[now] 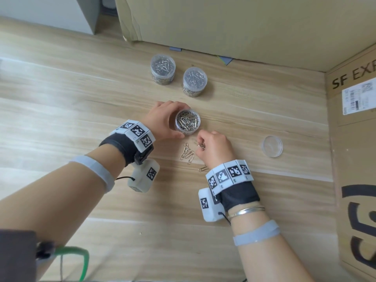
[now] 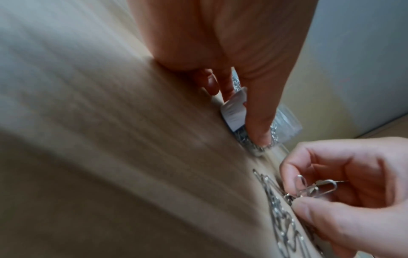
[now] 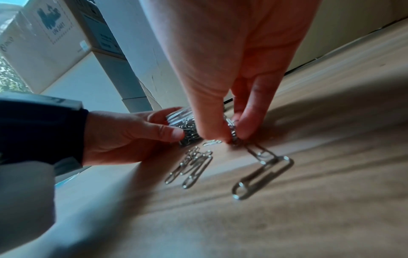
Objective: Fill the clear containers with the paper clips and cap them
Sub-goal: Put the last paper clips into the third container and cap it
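An open clear container full of paper clips stands mid-table, and my left hand curls round its left side. Just in front of it my right hand pinches a few paper clips between thumb and fingertips. Several loose clips lie on the wood between my hands, one more nearer my right wrist. Its clear lid lies flat to the right. Two capped, filled containers stand behind. The left wrist view shows my left thumb pressed on the container wall.
A large cardboard sheet stands along the back of the wooden table. A printed cardboard box walls off the right side. A green-framed object sits at the near left edge.
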Tool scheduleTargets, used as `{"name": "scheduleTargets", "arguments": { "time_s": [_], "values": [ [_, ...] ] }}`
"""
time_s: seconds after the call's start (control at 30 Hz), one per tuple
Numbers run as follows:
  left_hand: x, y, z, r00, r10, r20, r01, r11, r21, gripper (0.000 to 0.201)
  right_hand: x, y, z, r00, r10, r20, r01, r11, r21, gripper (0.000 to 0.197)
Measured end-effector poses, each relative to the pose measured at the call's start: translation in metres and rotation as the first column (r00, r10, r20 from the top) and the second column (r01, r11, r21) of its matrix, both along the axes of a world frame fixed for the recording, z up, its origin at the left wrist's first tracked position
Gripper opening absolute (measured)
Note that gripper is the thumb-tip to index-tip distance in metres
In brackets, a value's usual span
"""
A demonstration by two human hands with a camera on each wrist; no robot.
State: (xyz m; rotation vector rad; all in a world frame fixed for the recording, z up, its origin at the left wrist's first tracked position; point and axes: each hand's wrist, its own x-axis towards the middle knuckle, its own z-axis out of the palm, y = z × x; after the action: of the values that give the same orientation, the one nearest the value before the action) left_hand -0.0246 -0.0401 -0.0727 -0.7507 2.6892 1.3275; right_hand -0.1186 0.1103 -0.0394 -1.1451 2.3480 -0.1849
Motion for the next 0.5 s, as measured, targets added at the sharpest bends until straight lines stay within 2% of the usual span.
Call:
{"name": "scheduleTargets", "arguments": {
  "time_s": [0.1,0.17,0.23,0.33,0.43,0.5],
  "values": [
    [0.001,-0.002,-0.002,1.000,-0.002,-0.007,0.002,1.000,0.008,0.075,-0.003,-0.001,0.002,1.000,-0.007,0.000,0.007,0.999,0.034,0.011],
    [0.001,-0.003,-0.003,1.000,-0.005,-0.014,0.005,1.000,0.010,0.075,-0.008,-0.002,0.007,0.999,-0.053,-0.001,0.053,0.999,0.003,0.009],
    [0.000,-0.003,-0.005,1.000,-0.010,-0.022,0.010,1.000,0.008,0.075,-0.012,-0.006,0.018,0.995,-0.103,-0.011,0.101,0.990,-0.101,0.007],
    [0.000,-0.003,-0.005,0.999,-0.023,-0.034,0.023,1.000,-0.008,0.076,-0.011,-0.023,0.036,0.997,-0.082,0.014,0.082,0.964,-0.254,0.008],
    [0.000,-0.003,-0.004,0.998,-0.027,-0.050,0.026,0.999,-0.022,0.075,-0.007,-0.038,0.042,0.992,-0.094,0.083,0.112,0.961,-0.252,0.016],
    [0.000,-0.003,-0.005,0.998,-0.027,-0.052,0.026,0.999,-0.022,0.075,-0.007,-0.036,0.038,0.987,-0.141,0.078,0.156,0.959,-0.237,0.022]
  ]
}}
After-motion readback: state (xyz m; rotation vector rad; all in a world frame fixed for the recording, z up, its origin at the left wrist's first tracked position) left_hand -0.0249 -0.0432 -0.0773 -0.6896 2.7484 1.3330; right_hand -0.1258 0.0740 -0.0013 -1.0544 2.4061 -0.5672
